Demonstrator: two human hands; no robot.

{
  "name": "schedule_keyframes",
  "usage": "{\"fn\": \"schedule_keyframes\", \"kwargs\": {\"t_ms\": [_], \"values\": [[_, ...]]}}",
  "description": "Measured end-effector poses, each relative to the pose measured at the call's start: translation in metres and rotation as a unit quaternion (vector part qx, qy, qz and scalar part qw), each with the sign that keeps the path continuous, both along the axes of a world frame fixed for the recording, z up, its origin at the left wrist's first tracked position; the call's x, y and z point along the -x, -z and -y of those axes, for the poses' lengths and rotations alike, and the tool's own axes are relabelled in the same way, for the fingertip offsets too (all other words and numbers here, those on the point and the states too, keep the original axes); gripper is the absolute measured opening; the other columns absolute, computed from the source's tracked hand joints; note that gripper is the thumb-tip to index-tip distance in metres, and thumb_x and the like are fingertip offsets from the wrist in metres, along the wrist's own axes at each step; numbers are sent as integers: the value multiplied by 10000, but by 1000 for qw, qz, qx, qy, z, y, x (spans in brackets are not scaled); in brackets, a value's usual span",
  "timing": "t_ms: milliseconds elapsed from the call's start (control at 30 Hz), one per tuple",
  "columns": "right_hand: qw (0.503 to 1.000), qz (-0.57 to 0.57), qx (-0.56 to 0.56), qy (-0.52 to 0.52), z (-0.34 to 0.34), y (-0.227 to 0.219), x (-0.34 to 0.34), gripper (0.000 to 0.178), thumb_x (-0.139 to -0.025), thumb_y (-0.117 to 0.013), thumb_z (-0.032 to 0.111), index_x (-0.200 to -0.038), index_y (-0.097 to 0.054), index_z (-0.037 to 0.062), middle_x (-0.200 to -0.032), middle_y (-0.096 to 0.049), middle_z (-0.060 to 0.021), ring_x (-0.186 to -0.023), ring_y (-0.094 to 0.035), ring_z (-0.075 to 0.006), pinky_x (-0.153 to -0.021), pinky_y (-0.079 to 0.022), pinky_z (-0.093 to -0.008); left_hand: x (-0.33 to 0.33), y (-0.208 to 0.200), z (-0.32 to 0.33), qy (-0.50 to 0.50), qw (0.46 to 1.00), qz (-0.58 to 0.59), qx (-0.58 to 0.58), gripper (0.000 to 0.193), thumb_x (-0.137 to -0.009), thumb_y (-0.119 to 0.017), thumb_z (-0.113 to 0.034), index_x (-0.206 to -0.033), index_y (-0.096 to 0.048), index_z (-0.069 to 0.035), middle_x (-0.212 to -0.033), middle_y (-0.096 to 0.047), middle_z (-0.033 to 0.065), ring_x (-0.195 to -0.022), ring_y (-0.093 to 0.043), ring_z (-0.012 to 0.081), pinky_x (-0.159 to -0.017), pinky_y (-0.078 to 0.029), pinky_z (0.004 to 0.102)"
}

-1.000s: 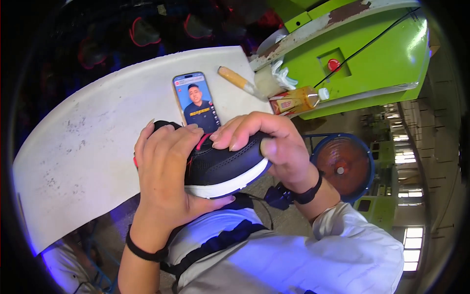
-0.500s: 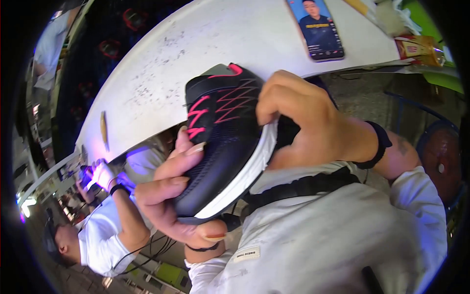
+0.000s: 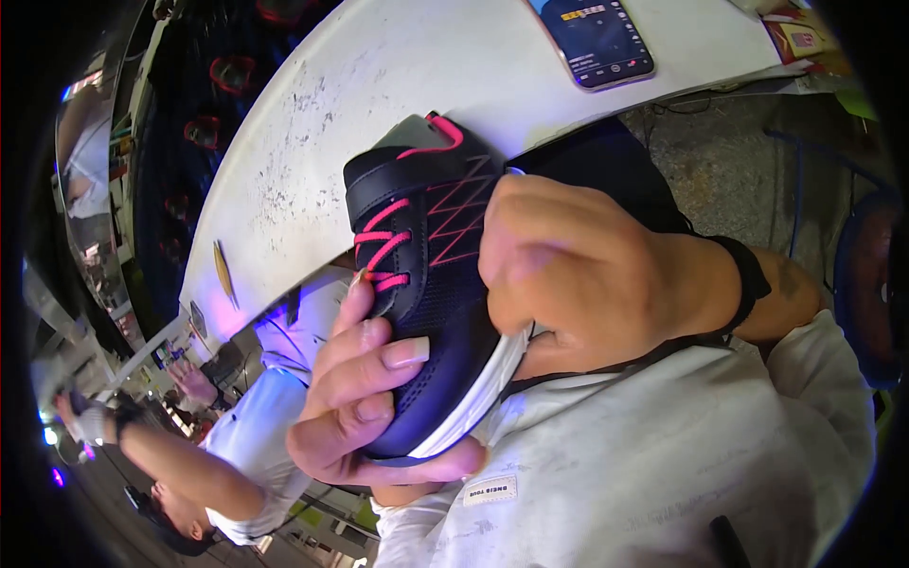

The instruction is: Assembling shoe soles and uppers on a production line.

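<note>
A black shoe (image 3: 453, 298) with pink laces, pink zigzag lines on its side and a white sole (image 3: 487, 390) is held tilted in front of me, its toe toward my body. My left hand (image 3: 346, 417) is closed around the toe, fingers over the upper and thumb low by the sole. Against the shoe's side, at the upper edge of the sole, presses my right hand (image 3: 578, 270), curled into a fist. Its fingertips are hidden, so what they grip cannot be made out.
A white table (image 3: 312, 161) curves beyond the shoe, bearing a phone (image 3: 601, 43), a thin brown pointed piece (image 3: 224, 273) and a red-and-yellow packet (image 3: 800, 40). A co-worker (image 3: 256, 431) is at the left. At the right stands a round reddish seat (image 3: 866, 289).
My right hand has moved down along the sole's edge and turned its knuckles up. The shoe's toe has shifted right and down in view. The co-worker's arms have moved.
</note>
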State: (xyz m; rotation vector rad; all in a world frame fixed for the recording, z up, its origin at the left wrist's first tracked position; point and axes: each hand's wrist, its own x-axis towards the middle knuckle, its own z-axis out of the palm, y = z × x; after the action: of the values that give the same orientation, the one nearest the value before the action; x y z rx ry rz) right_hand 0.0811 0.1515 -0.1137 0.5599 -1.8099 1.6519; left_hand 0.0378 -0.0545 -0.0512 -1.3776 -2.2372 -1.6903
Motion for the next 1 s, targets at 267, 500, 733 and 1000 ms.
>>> {"fn": "schedule_keyframes", "kwargs": {"t_ms": [267,500,733,1000], "values": [[980,176,-93,20,-6,31,17,501,-574,-910,155,-945,-598,29,-934,-570,-108,-791,-581,-243,-692,-485,-333,33,-57,1,-56,951,-1,303,652,-723,-872,-320,-1072,-524,107,-1152,-627,341,-1091,-651,389,-1043,-450,462],[997,73,20,-24,12,24,33,377,-562,-833,103,-832,-581,31,-856,-545,-119,-740,-562,-278,-626,-464,-349,49,-77,6,4,889,-95,447,771,-739,-862,-396,-1201,-546,135,-1225,-585,385,-1166,-619,429,-1080,-423,480],[997,79,1,19,20,27,53,428,-534,-846,179,-797,-531,55,-844,-501,-103,-722,-545,-284,-620,-452,-389,71,-61,17,15,903,-185,387,616,-671,-888,-378,-1011,-613,55,-979,-711,284,-830,-705,380,-896,-520,562],[955,172,-235,-56,57,12,78,451,-559,-859,206,-866,-555,76,-869,-523,-68,-774,-606,-254,-644,-486,-372,100,-24,56,-120,832,309,444,1057,-633,-844,-591,-1348,-481,97,-1151,-648,160,-1029,-614,213,-908,-493,338]]}}
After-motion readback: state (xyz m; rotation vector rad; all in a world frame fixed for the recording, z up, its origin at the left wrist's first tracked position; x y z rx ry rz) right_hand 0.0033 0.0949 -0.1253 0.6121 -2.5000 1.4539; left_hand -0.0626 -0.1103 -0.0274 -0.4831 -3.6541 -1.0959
